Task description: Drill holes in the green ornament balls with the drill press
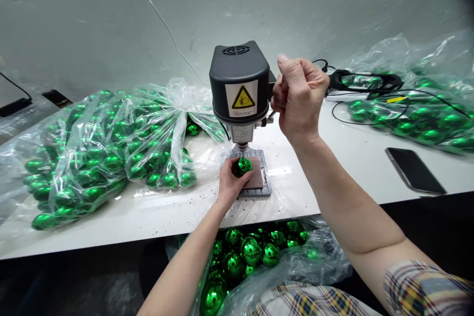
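A shiny green ball (pixel 245 165) rests on a brown pad (pixel 256 177) over the grey base plate (pixel 267 188) of a small drill press (pixel 240 74). My left hand (pixel 230 180) grips the ball from the left, thumb in front and fingers behind. Directly above the ball is the press's chuck (pixel 242 147); whether its tip touches the ball I cannot tell. To the right of the black motor housing, my right hand (pixel 299 96) is raised and closed around the press's lever (pixel 271 117), whose grip is mostly hidden by the fingers.
Clear bags of green balls (pixel 89 158) lie on the white table (pixel 148 222) at left, another bag (pixel 425 113) at right near black cables and a phone (pixel 414 170). Below the table's front edge is an open bag of green balls (pixel 252 252). Dark specks surround the base.
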The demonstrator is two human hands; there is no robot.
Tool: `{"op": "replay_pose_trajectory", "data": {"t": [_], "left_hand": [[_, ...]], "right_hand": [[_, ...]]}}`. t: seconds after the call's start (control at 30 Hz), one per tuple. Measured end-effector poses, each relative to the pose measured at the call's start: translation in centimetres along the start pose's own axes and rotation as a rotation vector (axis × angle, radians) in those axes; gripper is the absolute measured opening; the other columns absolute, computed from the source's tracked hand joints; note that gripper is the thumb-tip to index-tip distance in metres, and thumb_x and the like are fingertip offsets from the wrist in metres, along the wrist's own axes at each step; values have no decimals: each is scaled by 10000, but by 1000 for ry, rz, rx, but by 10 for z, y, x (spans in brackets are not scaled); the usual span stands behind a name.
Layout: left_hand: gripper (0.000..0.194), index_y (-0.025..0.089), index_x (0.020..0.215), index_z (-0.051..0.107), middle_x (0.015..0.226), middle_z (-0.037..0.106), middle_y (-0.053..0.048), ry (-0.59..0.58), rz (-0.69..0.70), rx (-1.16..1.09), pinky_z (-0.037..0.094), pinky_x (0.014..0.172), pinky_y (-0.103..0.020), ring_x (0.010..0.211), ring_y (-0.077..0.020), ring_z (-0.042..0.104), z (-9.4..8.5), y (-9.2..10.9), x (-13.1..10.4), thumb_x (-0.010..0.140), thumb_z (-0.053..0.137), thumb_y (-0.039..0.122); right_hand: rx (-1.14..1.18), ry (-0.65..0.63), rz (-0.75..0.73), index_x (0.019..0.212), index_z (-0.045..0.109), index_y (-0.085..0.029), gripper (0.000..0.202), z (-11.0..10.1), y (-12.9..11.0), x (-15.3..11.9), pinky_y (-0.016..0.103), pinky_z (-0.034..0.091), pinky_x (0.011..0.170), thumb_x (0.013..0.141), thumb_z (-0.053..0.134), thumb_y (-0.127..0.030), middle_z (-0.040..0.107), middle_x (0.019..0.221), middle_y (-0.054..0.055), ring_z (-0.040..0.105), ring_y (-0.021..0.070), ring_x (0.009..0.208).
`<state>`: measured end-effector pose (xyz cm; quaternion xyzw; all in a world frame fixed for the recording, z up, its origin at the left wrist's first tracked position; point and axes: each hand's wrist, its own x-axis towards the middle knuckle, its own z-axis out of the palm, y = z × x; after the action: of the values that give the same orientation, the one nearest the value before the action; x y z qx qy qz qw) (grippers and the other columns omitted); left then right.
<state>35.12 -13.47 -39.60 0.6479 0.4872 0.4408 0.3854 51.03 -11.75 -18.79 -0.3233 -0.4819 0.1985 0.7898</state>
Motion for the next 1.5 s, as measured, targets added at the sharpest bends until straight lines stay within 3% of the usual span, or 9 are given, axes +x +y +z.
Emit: {"op": "replay_pose_trajectory", "data": {"t": [0.4, 0.7, 1.0, 1.07, 1.17, 1.27, 1.33, 1.43, 1.5], "left_hand": [[551, 196, 1188, 607, 1125, 695, -99, -11, -5, -26, 518, 953, -431, 1055, -267, 652, 0, -3, -1, 708, 846, 326], [531, 211, 1168, 634, 1100, 702, -89, 20, 1, -27, 503, 967, -444, 1077, -277, 647, 0, -2, -2, 696, 854, 313], [490, 201, 1098, 588, 1008, 702, -67, 13, -32, -42, 531, 852, -390, 932, -239, 669, -3, 3, -5, 698, 848, 314], [490, 198, 1092, 580, 1007, 701, -69, 15, -40, -37, 528, 851, -388, 933, -238, 667, -1, 3, -3, 696, 847, 308], [475, 200, 1063, 581, 994, 699, -69, 30, -53, -6, 521, 835, -379, 931, -240, 665, 0, 7, -2, 680, 849, 288], [427, 205, 1036, 587, 969, 693, -62, 43, -58, 106, 499, 777, -347, 887, -229, 655, -14, 25, -13, 685, 826, 259], [395, 209, 977, 605, 899, 690, -47, -85, -61, 229, 466, 701, -321, 798, -218, 636, -36, 43, -26, 665, 839, 278], [443, 219, 885, 648, 806, 695, -35, -479, 1, 339, 418, 620, -298, 707, -215, 611, -78, 64, -34, 580, 908, 407], [413, 222, 898, 669, 860, 716, -55, -515, 44, 406, 436, 650, -305, 761, -234, 629, -101, 66, -18, 666, 848, 513]], "right_hand": [[0, 30, -202, 506, 288, -205, 542, -17, 3, -60, 281, 221, 411, 893, 646, -330, 281, 429, -60, 304, 63, 381], [-5, -126, -457, 507, 249, -195, 495, -37, 30, -75, 295, 268, 442, 858, 597, -164, 255, 445, -59, 263, 68, 400], [31, -271, -665, 533, 223, -194, 449, -40, 33, -76, 273, 235, 430, 759, 552, 10, 230, 463, -74, 225, 51, 404], [42, -233, -594, 516, 229, -186, 467, -36, 28, -74, 269, 226, 430, 802, 562, -27, 237, 447, -73, 230, 48, 393], [59, -57, -347, 480, 299, -190, 507, -24, 12, -58, 266, 217, 401, 879, 611, -178, 292, 416, -68, 271, 56, 366], [35, 9, -110, 498, 394, -211, 473, -11, -5, -33, 272, 237, 364, 887, 653, -290, 376, 421, -58, 321, 65, 359], [51, -11, -27, 519, 368, -219, 483, -5, -12, -19, 271, 230, 349, 888, 661, -324, 367, 430, -59, 310, 64, 359], [83, -29, 4, 533, 340, -220, 495, -1, -14, -10, 260, 215, 337, 887, 668, -331, 346, 443, -64, 291, 53, 360], [113, -1, 17, 510, 360, -220, 483, 0, -14, -10, 264, 203, 329, 865, 680, -287, 355, 433, -62, 285, 54, 359]]}}
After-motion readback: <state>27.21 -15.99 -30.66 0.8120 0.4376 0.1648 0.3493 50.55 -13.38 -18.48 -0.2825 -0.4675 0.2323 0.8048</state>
